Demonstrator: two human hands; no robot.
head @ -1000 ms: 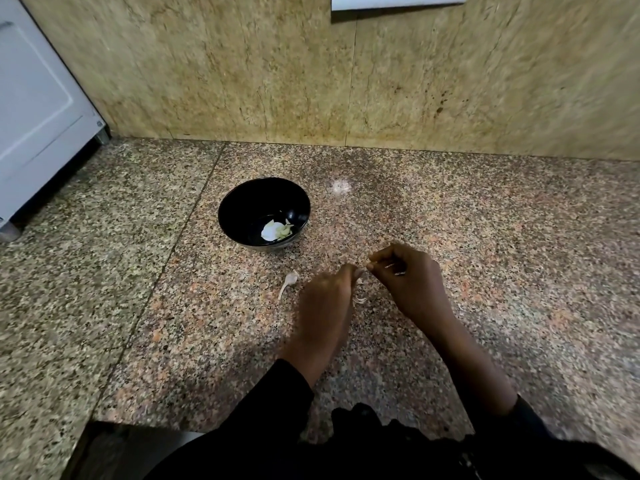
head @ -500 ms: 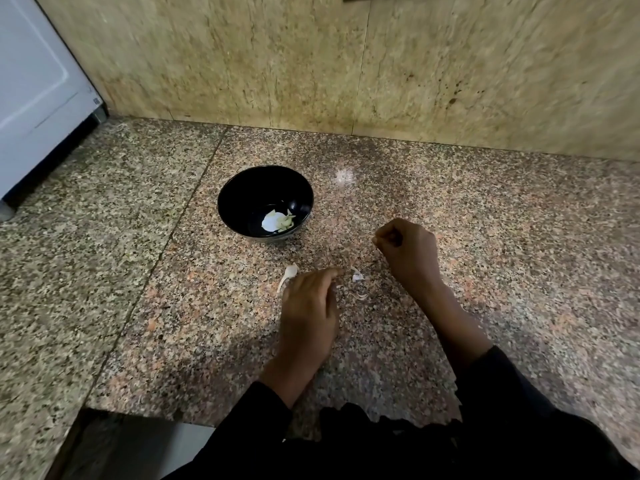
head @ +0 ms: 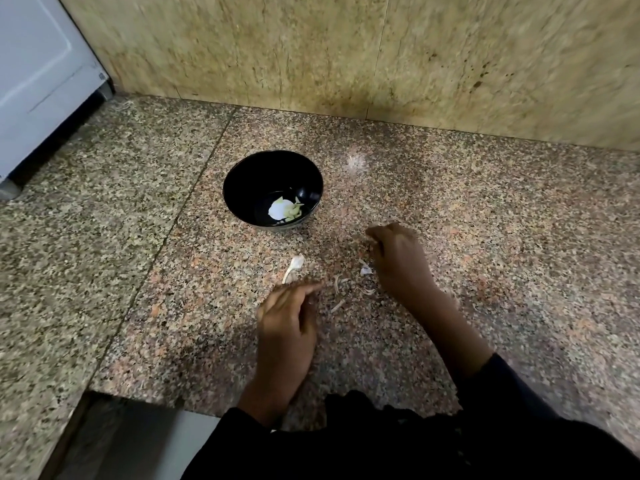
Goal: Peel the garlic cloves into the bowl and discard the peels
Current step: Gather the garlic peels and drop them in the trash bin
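While the black bowl (head: 273, 188) sits on the granite bench (head: 485, 220), we see pale garlic pieces (head: 284, 210) in its bottom, white plus a few greenish bits. Just in front of the bowl, a peel with a thin stem (head: 294, 266) lies on the bench. More small peel scraps (head: 349, 287) are scattered between our two hands.

Our left hand (head: 287, 327) is low over the bench, index finger stretched toward the scraps, the other fingers loosely bent; we see nothing held in its grip. Fingertip sits near the stem peel, contact unclear due to blur.

Our right hand (head: 398, 261) is to the right of the scraps, back of hand up, fingers curled under. Motion blur and the hand itself hide the grip, so we cannot tell if it holds a clove or peel. Both sleeves are dark.

Behind the bench: tan stone wall (head: 346, 53). Far left: white appliance (head: 38, 64) standing on the bench.
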